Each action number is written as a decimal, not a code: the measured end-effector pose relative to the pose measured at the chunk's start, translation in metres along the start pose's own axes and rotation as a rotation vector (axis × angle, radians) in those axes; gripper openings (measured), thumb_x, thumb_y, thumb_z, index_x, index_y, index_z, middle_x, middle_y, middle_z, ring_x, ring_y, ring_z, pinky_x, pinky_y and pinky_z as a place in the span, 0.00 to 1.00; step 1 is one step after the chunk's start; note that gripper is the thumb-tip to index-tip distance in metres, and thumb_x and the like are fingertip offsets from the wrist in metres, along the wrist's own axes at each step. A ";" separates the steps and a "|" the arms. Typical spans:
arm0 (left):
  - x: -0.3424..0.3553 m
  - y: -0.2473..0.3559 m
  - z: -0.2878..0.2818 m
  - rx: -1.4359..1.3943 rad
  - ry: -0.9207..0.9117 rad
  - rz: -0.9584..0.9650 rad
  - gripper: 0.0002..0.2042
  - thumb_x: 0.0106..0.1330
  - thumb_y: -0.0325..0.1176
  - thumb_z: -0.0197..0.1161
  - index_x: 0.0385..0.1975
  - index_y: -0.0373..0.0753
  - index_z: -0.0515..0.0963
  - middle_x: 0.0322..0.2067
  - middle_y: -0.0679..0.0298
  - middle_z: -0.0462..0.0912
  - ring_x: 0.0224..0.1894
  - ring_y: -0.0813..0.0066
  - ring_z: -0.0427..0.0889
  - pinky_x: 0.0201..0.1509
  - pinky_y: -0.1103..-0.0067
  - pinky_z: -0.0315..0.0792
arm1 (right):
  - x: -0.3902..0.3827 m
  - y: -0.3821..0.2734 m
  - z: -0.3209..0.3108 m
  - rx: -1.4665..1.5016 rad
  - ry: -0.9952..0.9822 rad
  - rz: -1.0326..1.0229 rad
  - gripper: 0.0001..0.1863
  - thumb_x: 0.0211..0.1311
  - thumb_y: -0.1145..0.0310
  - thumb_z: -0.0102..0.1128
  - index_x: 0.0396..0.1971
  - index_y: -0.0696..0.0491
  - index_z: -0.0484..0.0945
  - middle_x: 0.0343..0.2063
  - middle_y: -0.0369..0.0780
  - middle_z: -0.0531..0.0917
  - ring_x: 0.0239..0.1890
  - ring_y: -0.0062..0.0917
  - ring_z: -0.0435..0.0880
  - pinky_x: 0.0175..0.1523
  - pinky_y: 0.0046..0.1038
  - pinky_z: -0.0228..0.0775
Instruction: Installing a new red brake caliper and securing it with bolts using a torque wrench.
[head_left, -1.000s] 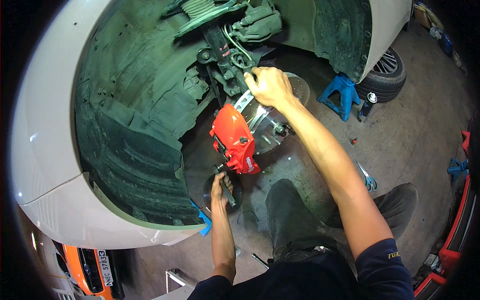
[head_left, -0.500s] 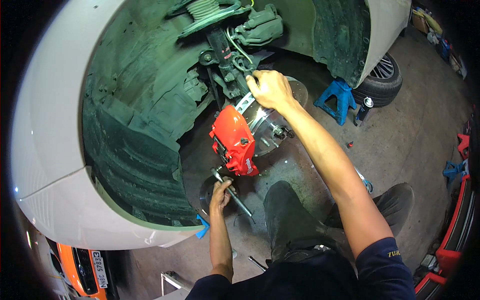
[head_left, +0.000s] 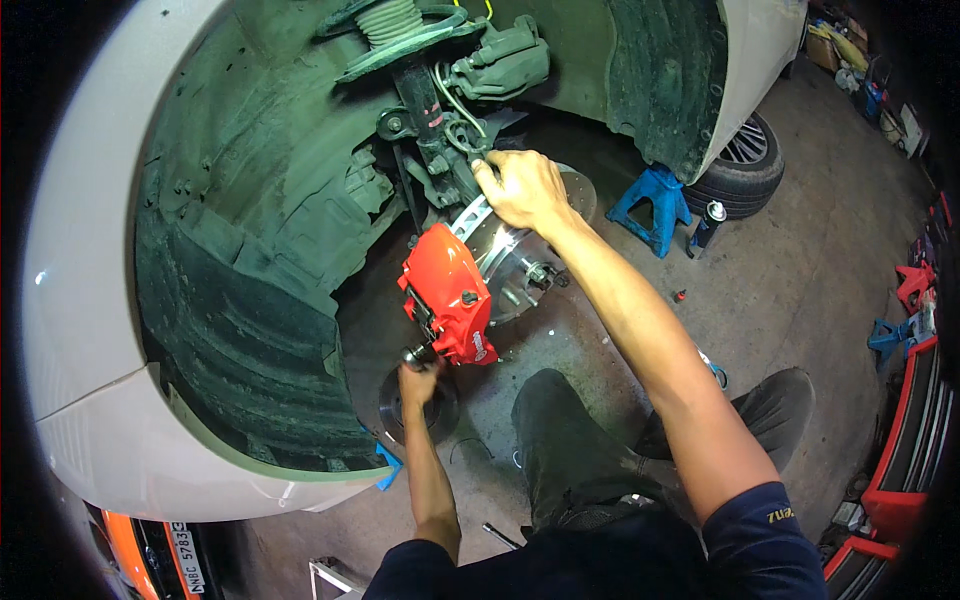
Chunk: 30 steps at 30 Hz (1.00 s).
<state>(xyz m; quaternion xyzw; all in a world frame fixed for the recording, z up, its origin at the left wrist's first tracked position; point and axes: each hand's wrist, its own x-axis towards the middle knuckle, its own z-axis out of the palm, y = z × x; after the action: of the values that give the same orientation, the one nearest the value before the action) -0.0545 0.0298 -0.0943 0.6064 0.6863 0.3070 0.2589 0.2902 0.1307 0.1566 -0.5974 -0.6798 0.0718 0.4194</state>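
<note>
Red brake caliper [head_left: 455, 285] sits at the left side of the brake disc [head_left: 515, 262], below the strut [head_left: 413, 92], inside the open wheel arch; silver bracket [head_left: 470, 217] runs up from it toward the right hand [head_left: 522, 190]. Left hand [head_left: 420, 383] is at the caliper's lower end, fingers clenched around a ratchet [head_left: 412, 358]; round head shows above the fist, handle hidden, hand a bit blurred. Right hand is up at the top of the bracket and disc, fingers bent over, thumb toward the strut side; fingertips hidden, can't tell whether they grip or just rest.

Above: grey-green caliper [head_left: 505, 62] next to the coil spring [head_left: 390, 25], pale hose [head_left: 455, 95] below. Dark liner [head_left: 240, 345] left of the caliper, white fender [head_left: 80, 260] around it. Dark round disc [head_left: 440, 415] on the floor behind the left hand.

Right of the brake disc: blue jack stand [head_left: 655, 210], spray can [head_left: 707, 230] near it, wheel [head_left: 740, 178] lying behind both. Small red item [head_left: 680, 296] on the floor. Far lower left, orange car [head_left: 125, 545]; far right, red-edged equipment [head_left: 895, 500].
</note>
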 end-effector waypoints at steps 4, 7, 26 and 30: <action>-0.068 0.014 -0.018 -0.911 -0.344 -0.294 0.18 0.57 0.35 0.70 0.39 0.25 0.79 0.27 0.55 0.84 0.29 0.72 0.84 0.34 0.77 0.76 | 0.001 0.002 0.004 -0.059 0.023 -0.001 0.28 0.64 0.44 0.46 0.33 0.56 0.84 0.28 0.54 0.83 0.36 0.51 0.83 0.44 0.46 0.75; -0.042 0.003 -0.031 -0.643 -0.503 -0.048 0.17 0.57 0.34 0.70 0.38 0.25 0.81 0.29 0.55 0.85 0.36 0.71 0.85 0.41 0.76 0.76 | 0.000 0.000 0.005 -0.011 0.054 -0.029 0.27 0.63 0.45 0.47 0.33 0.55 0.84 0.29 0.54 0.83 0.36 0.50 0.83 0.43 0.46 0.74; 0.049 0.025 -0.038 -0.627 -0.310 -0.432 0.45 0.64 0.75 0.34 0.57 0.35 0.72 0.38 0.60 0.81 0.39 0.70 0.79 0.41 0.76 0.72 | -0.003 -0.007 0.002 -0.029 0.028 -0.009 0.27 0.65 0.46 0.46 0.33 0.55 0.83 0.31 0.55 0.83 0.37 0.52 0.82 0.43 0.48 0.73; -0.039 0.054 -0.012 -0.967 -0.007 -0.519 0.20 0.66 0.56 0.59 0.35 0.42 0.73 0.24 0.67 0.76 0.17 0.76 0.70 0.21 0.83 0.64 | -0.004 -0.008 0.002 -0.061 0.048 -0.016 0.26 0.65 0.46 0.46 0.31 0.56 0.82 0.31 0.54 0.83 0.36 0.51 0.82 0.43 0.48 0.73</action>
<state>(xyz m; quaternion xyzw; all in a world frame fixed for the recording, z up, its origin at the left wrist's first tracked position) -0.0220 -0.0062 -0.0471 0.2299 0.5933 0.5115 0.5775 0.2826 0.1258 0.1582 -0.6061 -0.6761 0.0333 0.4178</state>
